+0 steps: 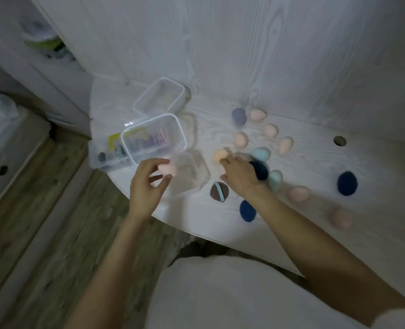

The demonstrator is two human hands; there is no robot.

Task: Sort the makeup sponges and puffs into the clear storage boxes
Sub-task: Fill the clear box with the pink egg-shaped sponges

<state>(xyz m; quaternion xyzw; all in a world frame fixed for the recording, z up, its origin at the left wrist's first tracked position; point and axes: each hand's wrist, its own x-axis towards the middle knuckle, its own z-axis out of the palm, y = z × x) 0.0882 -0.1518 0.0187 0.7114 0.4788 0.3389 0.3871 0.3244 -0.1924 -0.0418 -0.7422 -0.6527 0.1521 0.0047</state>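
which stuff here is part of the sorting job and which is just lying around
Part of the job:
- left hand holding a pink sponge
- right hand at the orange sponge
- loose sponges
- brown puff
- clear boxes

Lying about:
- cluttered shelf
- table hole

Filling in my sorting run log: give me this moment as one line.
left hand: holds pink sponge | right hand: reaching orange sponge | clear box: open

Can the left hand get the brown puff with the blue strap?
Probably not right away: the left hand already holds a pink sponge. The brown puff lies uncovered on the table, beside the right hand.
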